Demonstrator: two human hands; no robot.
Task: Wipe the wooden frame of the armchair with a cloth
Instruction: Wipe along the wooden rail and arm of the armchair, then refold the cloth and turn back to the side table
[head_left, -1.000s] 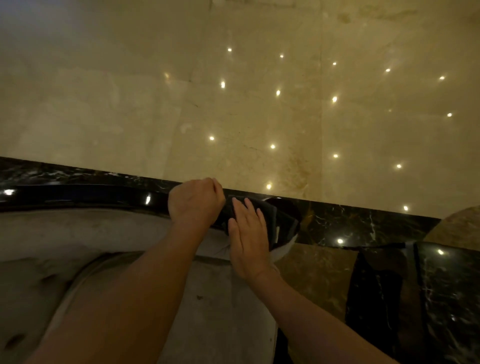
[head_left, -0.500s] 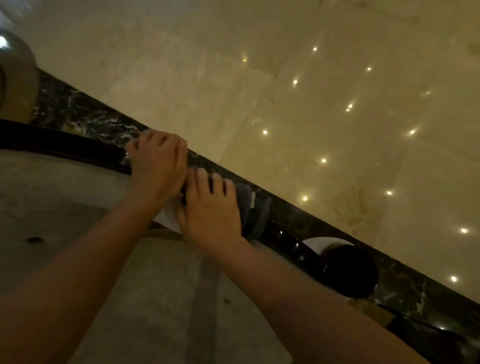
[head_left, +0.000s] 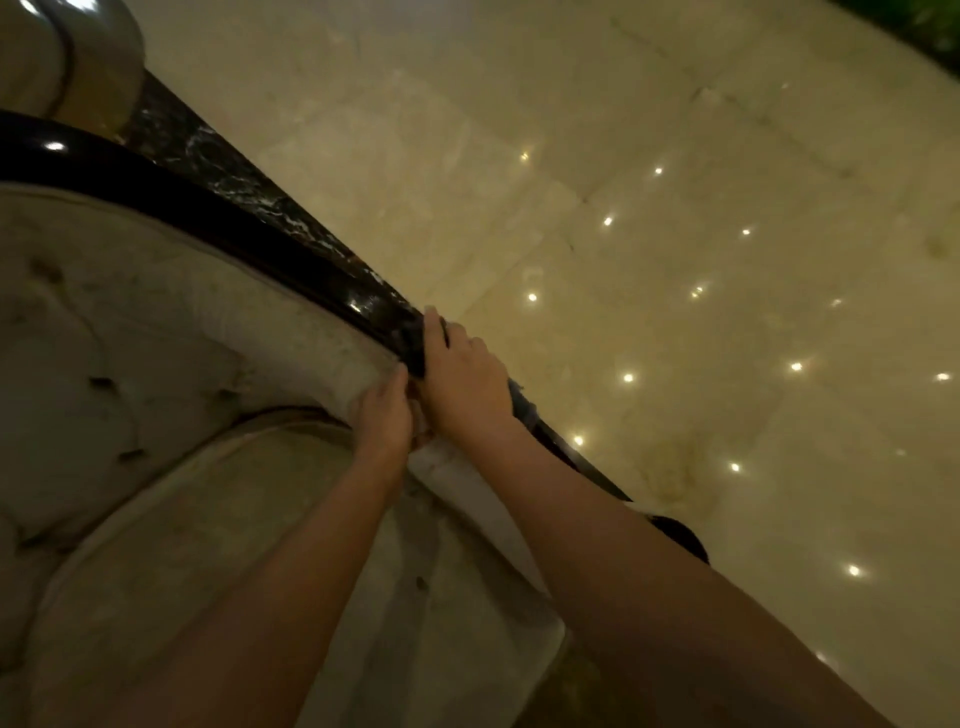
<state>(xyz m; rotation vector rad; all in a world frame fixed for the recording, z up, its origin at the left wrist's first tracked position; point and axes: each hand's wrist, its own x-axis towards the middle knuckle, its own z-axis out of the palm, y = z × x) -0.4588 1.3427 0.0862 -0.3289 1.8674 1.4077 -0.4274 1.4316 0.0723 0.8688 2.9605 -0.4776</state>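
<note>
The armchair's dark glossy wooden frame (head_left: 218, 208) curves from the upper left down to the right along the pale tufted upholstery (head_left: 130, 338). A dark cloth (head_left: 415, 343) is wrapped over the frame rail. My right hand (head_left: 462, 374) lies on top of the cloth, pressing it onto the rail. My left hand (head_left: 382, 415) sits just below, on the inner padded side, with its fingers curled at the cloth's lower edge. Most of the cloth is hidden under both hands.
Beyond the frame lies a polished beige marble floor (head_left: 675, 234) with a dark marble border strip (head_left: 208, 156) and many light reflections. The seat cushion (head_left: 234, 545) fills the lower left. A rounded object (head_left: 78, 62) stands at the top left.
The view has swung, so the frame now runs steeply down to the right. Both hands have slid along the rail with the cloth, and my left hand has dropped below the right one.
</note>
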